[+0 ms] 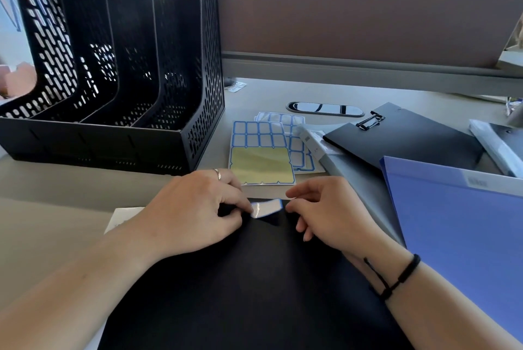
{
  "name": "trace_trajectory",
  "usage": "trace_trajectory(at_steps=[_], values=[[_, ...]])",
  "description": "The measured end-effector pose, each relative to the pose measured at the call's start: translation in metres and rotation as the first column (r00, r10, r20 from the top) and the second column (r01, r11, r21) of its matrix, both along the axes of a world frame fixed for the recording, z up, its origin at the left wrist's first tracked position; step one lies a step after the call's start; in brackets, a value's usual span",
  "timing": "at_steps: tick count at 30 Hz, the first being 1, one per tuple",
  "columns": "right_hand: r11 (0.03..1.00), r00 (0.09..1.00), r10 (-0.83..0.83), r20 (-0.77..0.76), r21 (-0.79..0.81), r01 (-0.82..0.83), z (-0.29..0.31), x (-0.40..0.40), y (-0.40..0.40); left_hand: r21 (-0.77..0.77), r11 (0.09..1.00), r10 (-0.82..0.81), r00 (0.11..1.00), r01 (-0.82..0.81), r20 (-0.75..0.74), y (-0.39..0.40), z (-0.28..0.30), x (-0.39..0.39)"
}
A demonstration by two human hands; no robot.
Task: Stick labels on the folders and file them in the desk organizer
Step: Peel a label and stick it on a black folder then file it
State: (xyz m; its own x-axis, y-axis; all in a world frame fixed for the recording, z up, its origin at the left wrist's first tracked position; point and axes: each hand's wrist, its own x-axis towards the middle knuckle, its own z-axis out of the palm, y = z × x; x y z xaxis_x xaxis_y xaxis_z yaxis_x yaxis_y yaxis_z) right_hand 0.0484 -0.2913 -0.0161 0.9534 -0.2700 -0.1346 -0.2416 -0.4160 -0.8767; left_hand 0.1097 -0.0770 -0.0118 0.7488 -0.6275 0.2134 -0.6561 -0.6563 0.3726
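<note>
A black folder (pixel 249 287) lies flat on the desk in front of me. At its far edge sits a white label with a blue border (pixel 266 207). My left hand (pixel 195 208) pinches the label's left end. My right hand (pixel 325 211) pinches its right end, fingers curled. Behind them lie label sheets (pixel 260 151), the top one partly peeled to yellow backing. A black mesh desk organizer (pixel 113 72) with several empty slots stands at the back left.
To the right lie a blue folder (pixel 458 230), a grey folder (pixel 362 188) and a black clip folder (pixel 404 140). A white paper (pixel 121 216) pokes out under my left wrist. A cable grommet (pixel 325 109) sits before the brown partition (pixel 368 4).
</note>
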Motion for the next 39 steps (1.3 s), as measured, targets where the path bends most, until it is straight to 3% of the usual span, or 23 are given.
trace_trajectory(at_steps=[8, 14, 18, 22, 36, 39], values=[[0.941, 0.994, -0.051, -0.099, 0.327, 0.081, 0.007, 0.002, 0.001, 0.060, 0.993, -0.098, 0.993, 0.102, -0.065, 0.000, 0.000, 0.000], [0.862, 0.988, 0.046, -0.149, 0.506, 0.036, 0.008, 0.001, 0.002, -0.002, 0.986, -0.165, 0.979, 0.166, -0.122, -0.001, -0.002, 0.000], [0.905, 0.993, 0.070, -0.094, 0.425, -0.023, 0.004, 0.001, 0.005, -0.111, 0.983, -0.161, 0.978, 0.147, -0.135, -0.006, -0.003, -0.001], [0.952, 0.993, 0.112, 0.020, 0.286, -0.113, -0.001, 0.000, 0.008, -0.191, 0.982, -0.038, 0.977, -0.003, -0.210, -0.007, -0.007, 0.003], [0.974, 0.991, 0.125, 0.047, 0.186, -0.132, -0.006, 0.001, -0.001, -0.082, 0.996, -0.053, 0.975, 0.036, -0.215, -0.001, -0.001, 0.002], [0.962, 0.990, 0.137, 0.031, 0.233, -0.140, -0.003, -0.002, -0.003, -0.033, 0.999, -0.027, 0.968, 0.019, -0.249, -0.001, 0.003, 0.001]])
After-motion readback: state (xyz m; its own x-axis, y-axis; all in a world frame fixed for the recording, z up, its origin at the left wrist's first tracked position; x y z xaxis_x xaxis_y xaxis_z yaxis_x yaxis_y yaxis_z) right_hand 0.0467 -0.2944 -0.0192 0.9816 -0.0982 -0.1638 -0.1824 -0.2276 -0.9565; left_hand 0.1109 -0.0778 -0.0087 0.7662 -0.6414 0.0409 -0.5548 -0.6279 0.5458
